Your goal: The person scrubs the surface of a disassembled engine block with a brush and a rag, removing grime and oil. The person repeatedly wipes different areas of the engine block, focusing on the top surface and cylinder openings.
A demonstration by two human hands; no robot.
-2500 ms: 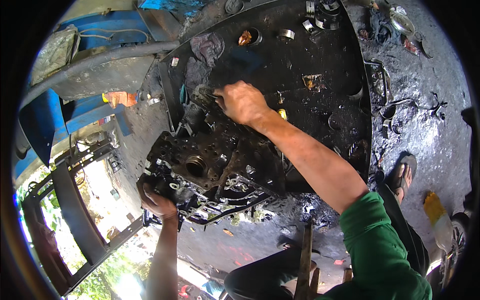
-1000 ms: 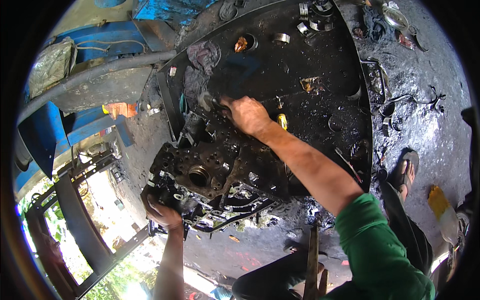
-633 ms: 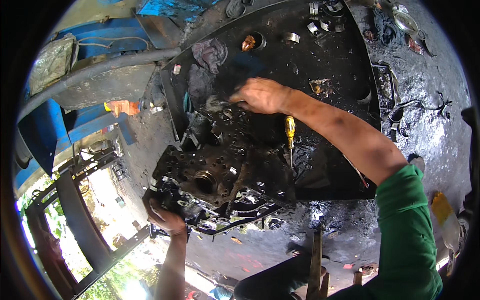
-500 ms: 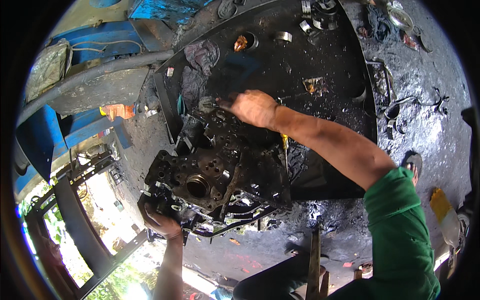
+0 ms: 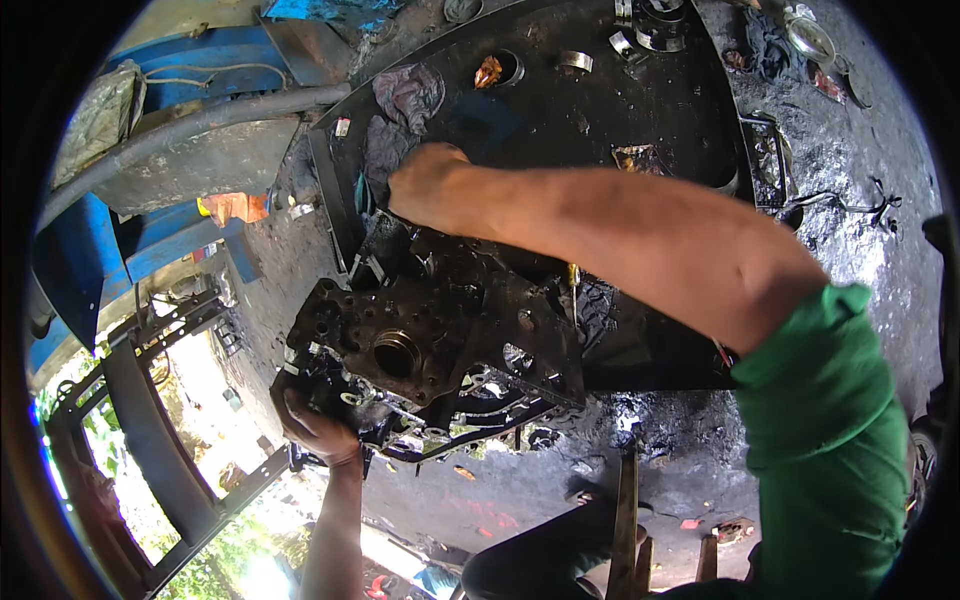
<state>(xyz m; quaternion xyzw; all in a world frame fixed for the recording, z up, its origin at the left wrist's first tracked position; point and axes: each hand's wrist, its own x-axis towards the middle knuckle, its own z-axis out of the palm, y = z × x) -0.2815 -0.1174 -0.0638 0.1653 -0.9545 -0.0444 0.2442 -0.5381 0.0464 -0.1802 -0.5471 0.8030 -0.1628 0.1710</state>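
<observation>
A dark, oily engine block (image 5: 455, 350) with a round bore lies at the near side of a black metal tray (image 5: 560, 130). My left hand (image 5: 318, 432) is wrapped round the block's near left corner, its fingertips partly hidden by the metal. Beyond the block, my right hand (image 5: 425, 182) reaches across to its far side, beside a crumpled grey rag (image 5: 385, 150). The back of that hand faces me and covers its fingers, so I cannot see what they touch. Behind my right forearm, a yellow-handled screwdriver (image 5: 573, 276) is mostly hidden.
Curved bearing shells (image 5: 575, 61) and metal rings lie at the tray's far end. A blue metal frame (image 5: 190, 245) and a thick pipe (image 5: 215, 115) stand at left. On the oily floor at right are a bent metal rod (image 5: 850, 203) and a dark cloth (image 5: 768, 48).
My right hand has moved left and slightly nearer, toward the rag and the block's far left side. My left hand keeps its grip on the corner.
</observation>
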